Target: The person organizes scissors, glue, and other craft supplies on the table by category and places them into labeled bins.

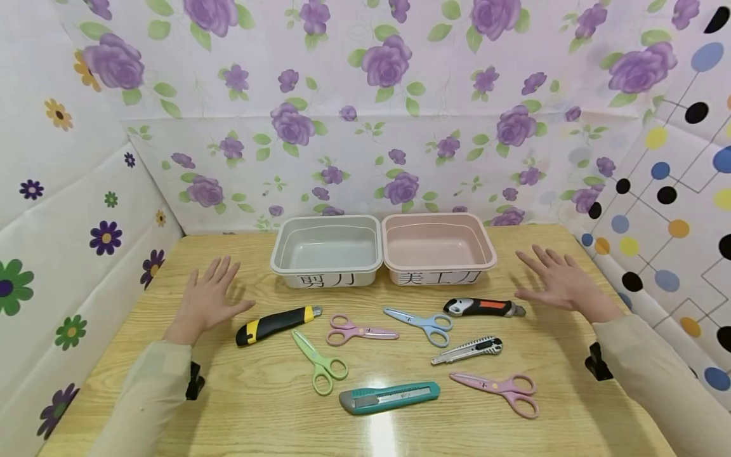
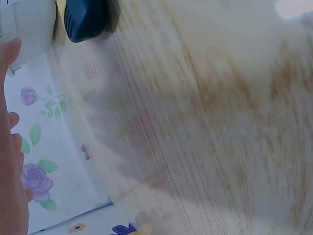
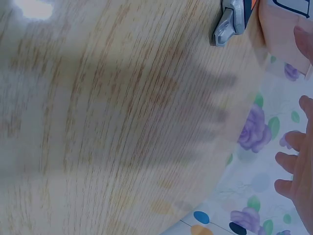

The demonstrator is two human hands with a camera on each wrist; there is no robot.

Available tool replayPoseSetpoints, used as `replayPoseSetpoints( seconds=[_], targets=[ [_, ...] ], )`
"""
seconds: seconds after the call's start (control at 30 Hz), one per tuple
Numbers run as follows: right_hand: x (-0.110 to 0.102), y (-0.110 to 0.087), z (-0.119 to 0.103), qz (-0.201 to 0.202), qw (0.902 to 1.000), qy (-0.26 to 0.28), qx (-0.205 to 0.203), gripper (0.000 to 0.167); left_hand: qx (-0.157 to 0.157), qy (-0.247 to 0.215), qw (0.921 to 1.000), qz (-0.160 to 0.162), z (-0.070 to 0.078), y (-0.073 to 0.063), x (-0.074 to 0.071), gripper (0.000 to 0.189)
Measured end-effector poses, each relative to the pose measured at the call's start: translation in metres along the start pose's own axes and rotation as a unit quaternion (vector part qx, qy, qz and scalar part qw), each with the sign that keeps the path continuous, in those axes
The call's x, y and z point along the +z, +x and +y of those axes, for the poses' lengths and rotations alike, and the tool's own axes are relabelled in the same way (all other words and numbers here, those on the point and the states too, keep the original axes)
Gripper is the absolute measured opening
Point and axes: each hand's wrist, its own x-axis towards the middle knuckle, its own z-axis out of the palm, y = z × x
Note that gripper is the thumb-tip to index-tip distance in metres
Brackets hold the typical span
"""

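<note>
My left hand (image 1: 208, 297), fingers spread and holding nothing, is at the table's left side. Nearest to it lies a yellow-black utility knife (image 1: 278, 324). On the right, my right hand (image 1: 562, 284) is spread and holds nothing, close to a black-orange utility knife (image 1: 482, 308). Between the hands lie green scissors (image 1: 317, 360), pink scissors (image 1: 361, 331), blue scissors (image 1: 421, 322), a silver utility knife (image 1: 468, 350), a teal utility knife (image 1: 391, 398) and a second pair of pink scissors (image 1: 499, 387). The left wrist view shows the yellow-black knife's end (image 2: 86, 22).
A grey bin (image 1: 297, 274) and a pink bin (image 1: 436, 277) stand side by side at the back, each with a label in Chinese characters on its front. Flowered cloth (image 1: 365, 146) rises behind the wooden table (image 1: 257, 406). Patterned cloth also lines both sides.
</note>
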Motion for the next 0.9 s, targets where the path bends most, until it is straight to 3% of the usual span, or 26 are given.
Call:
replayPoseSetpoints(
  seconds=[0.5, 0.67, 0.9],
  targets=[
    [-0.006, -0.001, -0.004, 0.009, 0.9997, 0.02, -0.006, 0.09, 0.012, -0.044, 0.9979, 0.045, 0.006, 0.008, 0.002, 0.092],
    [-0.005, -0.001, -0.004, 0.014, 0.9993, 0.033, -0.004, 0.09, 0.005, -0.084, 0.9946, 0.061, 0.011, 0.01, 0.001, 0.087],
    [-0.002, -0.001, -0.005, 0.022, 0.9993, 0.025, -0.016, 0.09, -0.017, -0.132, 0.9896, 0.054, 0.018, 0.014, 0.003, 0.087]
  ],
)
